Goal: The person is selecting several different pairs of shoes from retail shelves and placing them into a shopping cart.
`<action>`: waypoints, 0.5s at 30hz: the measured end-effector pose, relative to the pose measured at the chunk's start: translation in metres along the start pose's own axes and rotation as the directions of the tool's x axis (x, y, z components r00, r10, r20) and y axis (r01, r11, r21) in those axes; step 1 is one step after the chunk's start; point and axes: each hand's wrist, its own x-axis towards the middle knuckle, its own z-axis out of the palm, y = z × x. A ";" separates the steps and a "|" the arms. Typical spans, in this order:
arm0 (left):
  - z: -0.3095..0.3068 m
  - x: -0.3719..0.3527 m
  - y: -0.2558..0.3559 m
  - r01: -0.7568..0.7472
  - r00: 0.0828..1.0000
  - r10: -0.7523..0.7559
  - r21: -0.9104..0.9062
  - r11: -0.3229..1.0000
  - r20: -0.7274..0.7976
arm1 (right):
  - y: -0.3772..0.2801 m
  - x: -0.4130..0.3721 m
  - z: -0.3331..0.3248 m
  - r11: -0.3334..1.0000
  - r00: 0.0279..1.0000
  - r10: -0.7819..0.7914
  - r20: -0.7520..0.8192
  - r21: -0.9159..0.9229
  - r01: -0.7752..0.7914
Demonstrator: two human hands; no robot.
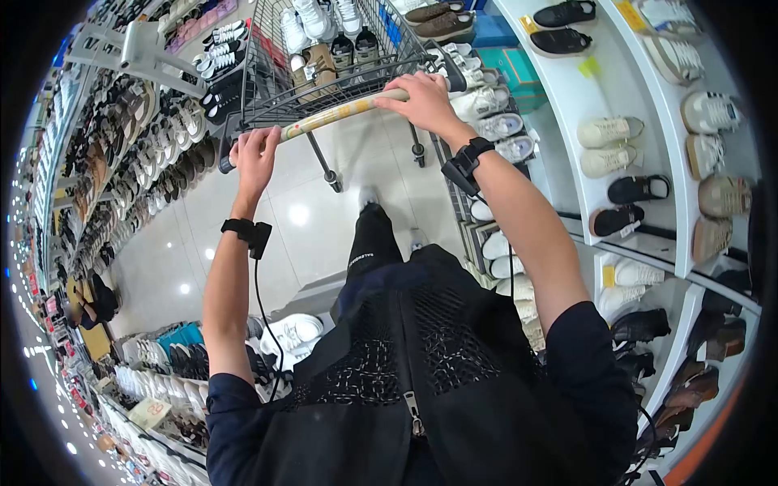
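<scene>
Both hands rest on the handlebar (332, 115) of a wire shopping cart (267, 61). My left hand (256, 154) wraps around the bar's left end, fingers curled over it. Toward the right end, my right hand (425, 99) grips the same bar, its thumb lying along it. Inside the cart, white sneakers (308, 23) sit toward the far end. Closer to me are brown shoes (318, 71) and black-and-white shoes (354, 53). Each wrist carries a black strap with a small device and cable.
White shelves (567, 105) of shoes line my right, with sneakers (486, 103) stacked low beside the cart. Rows of shoes (162, 138) fill the left side. A low display with white sneakers (292, 332) stands by my left elbow. Tiled floor (300, 211) lies below the cart.
</scene>
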 end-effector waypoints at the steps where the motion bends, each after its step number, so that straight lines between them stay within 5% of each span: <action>1: 0.004 0.018 -0.011 -0.025 0.999 0.025 -0.001 1.000 -0.038 | 0.004 0.020 0.005 1.000 1.000 0.000 -0.008 0.006 0.000; 15: 0.017 0.206 -0.099 -0.108 0.994 0.108 -0.012 0.994 0.000 | 0.033 0.207 0.040 0.998 0.997 0.051 -0.049 -0.026 -0.052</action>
